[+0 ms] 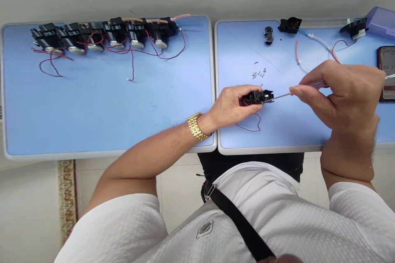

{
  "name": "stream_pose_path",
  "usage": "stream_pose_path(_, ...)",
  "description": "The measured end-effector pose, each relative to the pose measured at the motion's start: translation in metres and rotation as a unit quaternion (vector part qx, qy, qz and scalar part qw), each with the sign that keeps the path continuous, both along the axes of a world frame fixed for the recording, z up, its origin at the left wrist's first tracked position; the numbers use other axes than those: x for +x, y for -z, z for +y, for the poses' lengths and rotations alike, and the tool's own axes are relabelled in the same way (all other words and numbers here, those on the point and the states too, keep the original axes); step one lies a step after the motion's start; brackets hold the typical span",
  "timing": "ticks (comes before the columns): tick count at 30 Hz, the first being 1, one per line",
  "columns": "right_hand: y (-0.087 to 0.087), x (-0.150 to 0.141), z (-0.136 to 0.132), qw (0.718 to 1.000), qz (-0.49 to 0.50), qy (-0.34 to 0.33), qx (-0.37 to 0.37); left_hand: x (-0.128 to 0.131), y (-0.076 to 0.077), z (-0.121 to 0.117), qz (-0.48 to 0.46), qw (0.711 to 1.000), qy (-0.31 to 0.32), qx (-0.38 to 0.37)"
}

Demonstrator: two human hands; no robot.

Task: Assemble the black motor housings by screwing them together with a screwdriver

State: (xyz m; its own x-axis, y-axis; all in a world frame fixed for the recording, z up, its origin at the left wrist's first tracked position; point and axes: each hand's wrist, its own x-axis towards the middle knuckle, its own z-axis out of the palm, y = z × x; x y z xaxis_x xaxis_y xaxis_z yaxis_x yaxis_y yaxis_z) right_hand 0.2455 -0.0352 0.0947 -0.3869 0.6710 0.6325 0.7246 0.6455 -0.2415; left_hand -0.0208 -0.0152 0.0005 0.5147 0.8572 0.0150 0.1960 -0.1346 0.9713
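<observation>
My left hand [233, 104] is closed around a small black motor assembly [256, 96], holding it against the blue table top. A twisted red wire [259, 123] loops out from under that hand. In my right hand [339, 94] is a screwdriver [282, 96], its handle mostly covered by the fingers. The thin shaft slants down to the left, and its tip meets the right part of the assembly. Just beyond the assembly lie several small screws [259, 73].
Two small black round parts [268, 36], a black housing [290, 25] with tubing, and another wired unit [354, 29] sit along the back. A phone [387, 73] and a purple bin [382, 22] are at right. Several black motor units [115, 34] line the left table [108, 102].
</observation>
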Motion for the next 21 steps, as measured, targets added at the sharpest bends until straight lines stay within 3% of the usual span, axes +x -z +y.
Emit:
stream_pose_path(4, -0.002, 0.003, 0.002, 1.000, -0.002, -0.007, -0.010, 0.000, -0.001, 0.000, -0.003, 1.000, 0.000, -0.006)
stream_pose_path(8, -0.018, 0.003, -0.005, 0.989, -0.022, -0.041, -0.139, 0.001, 0.000, 0.000, -0.006, 1.000, -0.006, -0.013)
stream_pose_path(10, -0.023, 0.003, -0.009, 0.984, -0.021, -0.056, -0.170, 0.001, 0.002, 0.000, -0.007, 1.000, -0.008, -0.014)
stream_pose_path(21, 0.000, 0.006, 0.001, 0.999, -0.025, 0.008, -0.024, 0.000, 0.001, 0.000, 0.000, 1.000, -0.008, 0.001)
